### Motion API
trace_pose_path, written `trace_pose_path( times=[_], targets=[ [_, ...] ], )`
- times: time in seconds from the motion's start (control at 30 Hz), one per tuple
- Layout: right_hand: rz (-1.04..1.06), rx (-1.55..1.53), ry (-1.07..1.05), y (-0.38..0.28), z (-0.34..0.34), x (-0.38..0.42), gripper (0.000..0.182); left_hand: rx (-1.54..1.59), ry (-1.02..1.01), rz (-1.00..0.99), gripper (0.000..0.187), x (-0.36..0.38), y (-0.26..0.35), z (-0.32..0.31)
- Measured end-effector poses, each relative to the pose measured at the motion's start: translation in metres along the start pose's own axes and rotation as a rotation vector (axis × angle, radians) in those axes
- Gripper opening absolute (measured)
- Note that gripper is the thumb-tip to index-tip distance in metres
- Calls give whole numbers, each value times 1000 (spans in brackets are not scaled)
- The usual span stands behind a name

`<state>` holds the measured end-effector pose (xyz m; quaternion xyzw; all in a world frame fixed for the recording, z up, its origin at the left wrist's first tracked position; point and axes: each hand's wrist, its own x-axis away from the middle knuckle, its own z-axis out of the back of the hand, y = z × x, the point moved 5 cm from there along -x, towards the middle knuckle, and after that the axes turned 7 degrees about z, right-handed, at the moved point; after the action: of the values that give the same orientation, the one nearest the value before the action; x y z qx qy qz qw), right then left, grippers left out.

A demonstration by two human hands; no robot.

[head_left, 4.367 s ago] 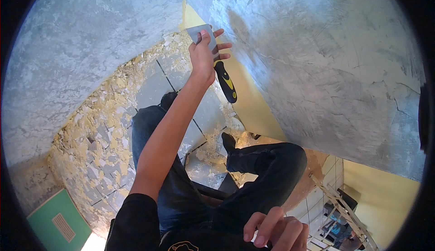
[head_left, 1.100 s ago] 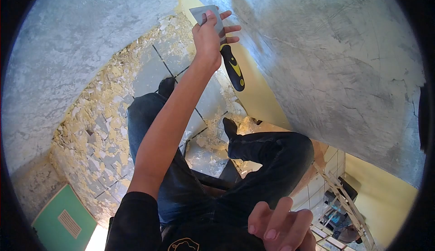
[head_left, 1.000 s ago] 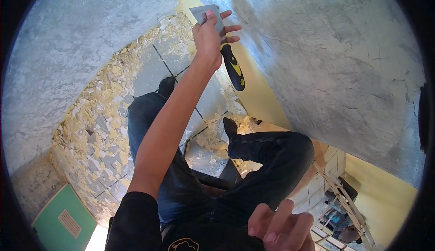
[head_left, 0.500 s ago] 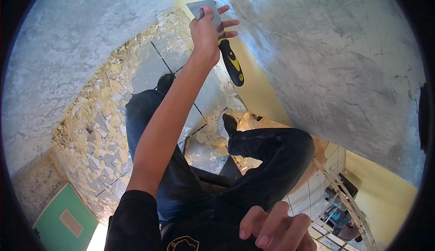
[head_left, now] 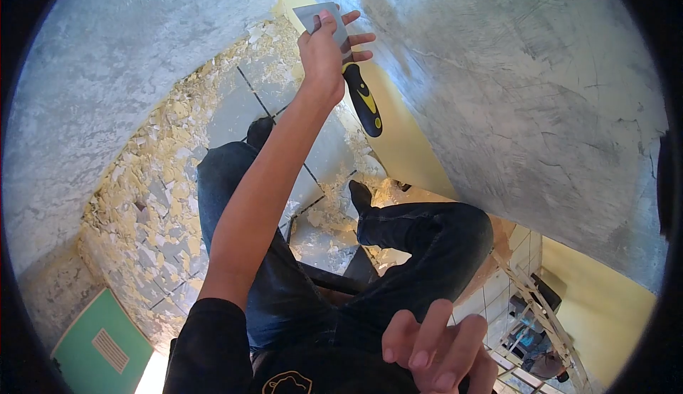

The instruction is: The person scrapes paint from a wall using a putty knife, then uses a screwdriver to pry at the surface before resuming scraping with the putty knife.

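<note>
A putty knife with a wide metal blade [head_left: 324,15] and a black and yellow handle [head_left: 364,102] is held by its blade in my left hand [head_left: 327,49]. The thumb presses on the blade and the other fingers spread behind it; the handle hangs free, pointing down and right. The yellow strip of wall [head_left: 409,134] lies behind the handle. Low in the frame, my right hand [head_left: 441,351] is raised in front of my body with its fingers apart and loosely bent, holding nothing visible.
Paint flakes [head_left: 153,202] cover the tiled floor [head_left: 235,109] around my legs. Grey walls [head_left: 533,95] rise on both sides. A green panel [head_left: 107,344] is at lower left. A wooden ladder [head_left: 544,312] and assorted items stand at lower right.
My right hand has risen slightly and its fingers have shifted. My left hand and the putty knife have hardly moved.
</note>
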<state>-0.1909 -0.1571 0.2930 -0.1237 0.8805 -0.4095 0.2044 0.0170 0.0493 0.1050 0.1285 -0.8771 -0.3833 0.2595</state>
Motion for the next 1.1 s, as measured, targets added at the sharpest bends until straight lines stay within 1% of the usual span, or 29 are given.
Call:
trace_pose_path(
  times=[0.07,0.13,0.17,0.23,0.37,0.47,0.53,0.57,0.63,0.67,0.73,0.8,0.83,0.87,0.9,0.93,0.97,1.0,1.03,1.1],
  targets=[
    [-1,14,-5,4,-3,0,38,1,-5,1,37,0,-1,1],
    [143,-83,-64,7,-9,-2,33,4,-4,4,37,1,-2,2],
    [144,-83,-65,8,-8,-3,33,6,-5,1,37,0,-1,1],
    [211,-48,-91,7,-9,-3,26,12,-9,1,37,1,-1,1],
    [193,-47,-92,6,-14,-3,24,27,-15,4,36,1,-2,1],
    [199,-18,-94,5,-10,-5,27,25,-9,15,36,1,-3,1],
    [114,-91,-193,5,2,-10,31,20,-16,18,36,2,-4,0],
    [119,-90,-193,-3,9,-16,31,13,-22,23,36,4,-5,0],
    [-15,78,-223,-10,20,-29,35,7,-24,28,37,5,-4,-1],
    [-15,78,-231,-10,18,-30,35,5,-20,37,37,6,-4,-1],
    [151,61,-333,-20,6,-27,38,12,-14,27,37,5,-5,2],
    [127,82,-306,-32,0,-15,37,16,-21,23,38,3,-6,1],
    [-53,82,-198,-36,7,-8,20,14,-15,27,38,3,-6,1],
    [-232,78,-90,-36,12,-2,17,11,-8,31,38,3,-5,1],
    [-298,116,16,-38,7,-4,11,7,-9,29,38,3,-5,0],
    [-297,112,17,-26,11,-7,11,5,-5,36,38,3,-5,0],
    [-37,89,-168,-20,11,-16,20,5,-1,44,37,4,-5,0],
    [222,65,-351,-20,6,-17,38,1,1,44,37,4,-4,0],
    [222,64,-350,-19,-1,-18,38,3,-1,42,37,5,-4,1],
    [220,95,-120,-21,-3,-24,24,6,-4,41,37,5,-4,0]
  ],
)
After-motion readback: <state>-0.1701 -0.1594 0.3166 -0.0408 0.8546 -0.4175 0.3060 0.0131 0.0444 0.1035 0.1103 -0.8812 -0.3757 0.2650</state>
